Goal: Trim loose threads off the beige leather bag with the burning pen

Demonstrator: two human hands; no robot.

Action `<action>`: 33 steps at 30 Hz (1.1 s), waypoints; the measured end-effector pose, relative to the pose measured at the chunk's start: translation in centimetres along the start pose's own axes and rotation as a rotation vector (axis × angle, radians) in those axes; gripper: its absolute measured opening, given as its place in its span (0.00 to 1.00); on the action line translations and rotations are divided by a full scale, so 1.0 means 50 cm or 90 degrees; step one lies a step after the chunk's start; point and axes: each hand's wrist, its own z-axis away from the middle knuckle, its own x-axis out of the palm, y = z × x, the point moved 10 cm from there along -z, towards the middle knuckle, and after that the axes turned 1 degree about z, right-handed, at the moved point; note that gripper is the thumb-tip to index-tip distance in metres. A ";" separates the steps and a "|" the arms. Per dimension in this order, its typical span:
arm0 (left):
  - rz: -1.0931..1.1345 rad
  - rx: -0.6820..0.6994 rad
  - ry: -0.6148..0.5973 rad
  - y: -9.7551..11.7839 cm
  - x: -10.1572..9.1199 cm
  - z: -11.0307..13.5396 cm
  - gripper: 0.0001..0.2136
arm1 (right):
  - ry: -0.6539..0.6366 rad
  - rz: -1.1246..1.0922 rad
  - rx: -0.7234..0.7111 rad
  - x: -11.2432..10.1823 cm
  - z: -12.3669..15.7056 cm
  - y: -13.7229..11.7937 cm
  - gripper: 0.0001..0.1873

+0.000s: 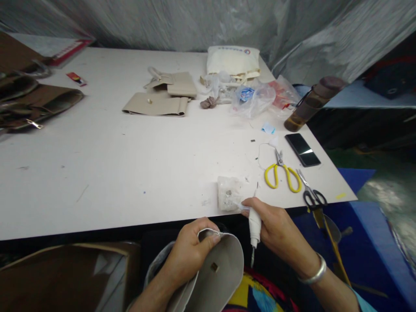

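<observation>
My left hand (196,247) pinches the rim of a beige bag (224,264) below the table's front edge. The bag's mouth gapes towards me, and a small metal piece (214,267) shows on its inner side. My right hand (273,221) grips a white-wrapped hand tool (255,223), with a thin metal shaft sticking out at either end. Close to its fingertips, a clear plastic packet (228,193) with small bits in it lies at the table edge. Whether the fingers touch the packet is hard to see.
On the white table (162,164) lie yellow-handled scissors (282,171), black-handled scissors (312,193) and a phone (303,149). A brown bottle (312,104) stands at the right. Beige bag pieces (159,104) and plastic bags (256,97) lie further back; brown bags (42,102) are at the left.
</observation>
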 end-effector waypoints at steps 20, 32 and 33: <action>0.015 -0.005 0.000 0.005 -0.013 -0.003 0.10 | -0.050 0.044 0.013 0.006 -0.012 -0.005 0.06; 0.018 0.005 0.014 0.007 -0.019 -0.003 0.09 | -0.064 0.087 -0.015 -0.005 -0.025 -0.016 0.11; 0.017 0.005 0.015 0.007 -0.019 -0.002 0.09 | -0.059 0.087 -0.021 -0.007 -0.025 -0.018 0.11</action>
